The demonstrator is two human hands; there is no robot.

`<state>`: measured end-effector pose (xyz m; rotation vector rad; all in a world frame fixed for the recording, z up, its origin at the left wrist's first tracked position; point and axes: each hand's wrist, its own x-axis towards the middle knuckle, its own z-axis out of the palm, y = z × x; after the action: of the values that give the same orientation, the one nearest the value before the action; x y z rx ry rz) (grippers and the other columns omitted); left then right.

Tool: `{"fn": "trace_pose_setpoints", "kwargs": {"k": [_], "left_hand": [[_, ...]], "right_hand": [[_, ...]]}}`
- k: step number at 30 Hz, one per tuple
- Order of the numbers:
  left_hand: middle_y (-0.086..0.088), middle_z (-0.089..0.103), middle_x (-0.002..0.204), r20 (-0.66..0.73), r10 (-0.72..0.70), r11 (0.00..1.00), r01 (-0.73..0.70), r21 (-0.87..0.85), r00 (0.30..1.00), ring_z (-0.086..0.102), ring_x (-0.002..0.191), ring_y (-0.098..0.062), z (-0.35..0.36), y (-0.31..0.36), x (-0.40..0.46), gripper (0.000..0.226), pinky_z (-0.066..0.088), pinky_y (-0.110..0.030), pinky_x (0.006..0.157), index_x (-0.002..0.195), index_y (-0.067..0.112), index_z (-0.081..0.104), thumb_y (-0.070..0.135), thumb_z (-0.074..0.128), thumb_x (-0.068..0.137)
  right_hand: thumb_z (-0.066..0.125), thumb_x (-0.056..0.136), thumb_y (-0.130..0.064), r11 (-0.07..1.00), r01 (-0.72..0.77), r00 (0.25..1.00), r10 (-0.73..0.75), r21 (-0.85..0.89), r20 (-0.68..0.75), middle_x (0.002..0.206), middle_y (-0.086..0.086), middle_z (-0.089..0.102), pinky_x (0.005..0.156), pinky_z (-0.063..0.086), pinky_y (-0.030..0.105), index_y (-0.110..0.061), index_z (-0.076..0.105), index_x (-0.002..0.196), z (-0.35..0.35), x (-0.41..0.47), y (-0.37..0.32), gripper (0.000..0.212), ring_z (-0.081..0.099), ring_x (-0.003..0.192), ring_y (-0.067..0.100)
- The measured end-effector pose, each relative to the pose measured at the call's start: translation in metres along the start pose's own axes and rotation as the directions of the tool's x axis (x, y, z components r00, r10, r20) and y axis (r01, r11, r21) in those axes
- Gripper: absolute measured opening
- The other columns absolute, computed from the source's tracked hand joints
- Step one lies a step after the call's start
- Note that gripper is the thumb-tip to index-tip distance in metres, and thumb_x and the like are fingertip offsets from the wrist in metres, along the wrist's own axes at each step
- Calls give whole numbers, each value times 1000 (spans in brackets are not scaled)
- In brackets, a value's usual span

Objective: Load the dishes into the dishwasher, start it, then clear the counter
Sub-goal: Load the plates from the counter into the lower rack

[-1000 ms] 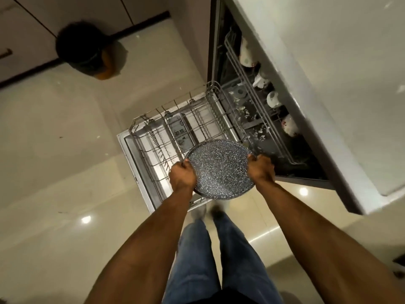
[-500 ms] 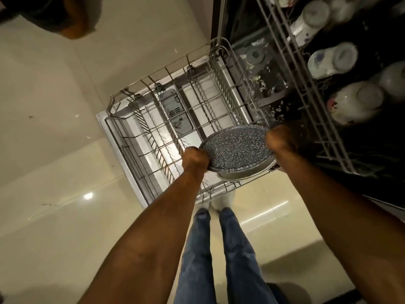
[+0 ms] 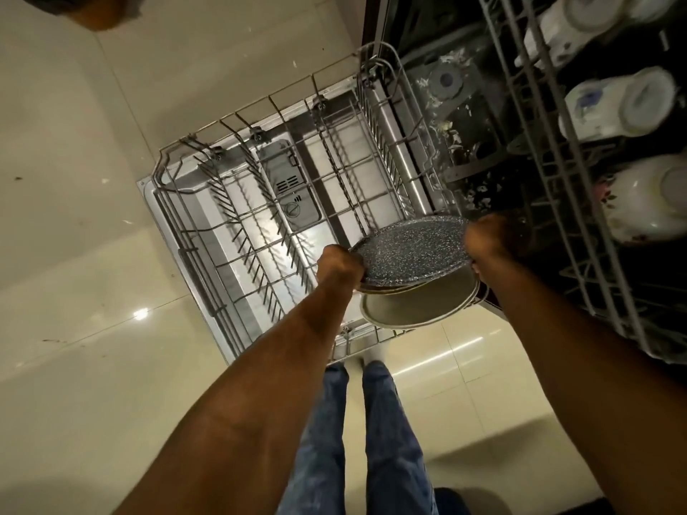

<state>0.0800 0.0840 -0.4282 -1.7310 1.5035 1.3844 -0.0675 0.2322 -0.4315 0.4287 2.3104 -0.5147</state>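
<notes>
Both hands, left hand [image 3: 340,267] and right hand [image 3: 487,241], grip a stack of plates [image 3: 410,254] over the bare lower rack [image 3: 238,213]. Cups [image 3: 617,105] already sit in the upper rack on the right. Loading seems only partly done; starting the machine and clearing the counter remain.

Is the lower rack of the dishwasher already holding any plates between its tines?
No, the lower rack shows only bare tines, and the stack of plates is gripped at its edges by the left hand and right hand.

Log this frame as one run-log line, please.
phase: loading | left hand, right hand: grip plate stack | over lower rack | upper rack: cups
</notes>
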Motion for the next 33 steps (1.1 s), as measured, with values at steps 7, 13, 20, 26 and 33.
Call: {"fn": "trace_pose_setpoints", "kwargs": {"k": [7,13,20,26,33], "left_hand": [[-17,65,98,52,-26,999,27,-22,998,69,86,-33,6,6,10,24,60,-40,73,115,-1,64,0,54,93],[-18,68,106,37,35,998,-37,46,999,67,93,-31,7,0,22,28,57,-34,74,113,1,66,1,55,87],[-21,65,115,139,104,994,-106,6,985,65,102,-35,13,-13,36,32,55,-47,90,122,0,57,14,53,94],[-8,65,111,213,158,987,-154,-35,964,65,84,-15,9,-9,19,28,54,-25,66,126,14,52,26,48,101],[-9,60,120,219,298,946,-318,59,929,61,108,-26,1,-14,-2,42,52,-28,78,139,15,45,34,44,102]], "right_hand": [[46,92,-15,996,-27,1000,27,79,1,122,29,58,92,49,50,6,55,122,1,14,0,38,50,91,25],[47,97,-19,998,-28,996,22,-64,-91,126,22,59,88,48,39,0,53,128,13,0,-6,36,60,110,33],[48,100,-28,962,92,976,-138,-258,-168,114,14,66,72,34,26,-12,65,114,14,-20,-4,28,62,106,31],[43,100,-41,852,260,940,-330,-455,-81,128,16,49,82,38,35,-14,57,125,15,-31,8,40,50,117,34],[43,100,-44,809,395,907,-418,-436,47,145,10,40,97,38,39,-18,50,138,9,-47,15,46,39,131,31]]}}
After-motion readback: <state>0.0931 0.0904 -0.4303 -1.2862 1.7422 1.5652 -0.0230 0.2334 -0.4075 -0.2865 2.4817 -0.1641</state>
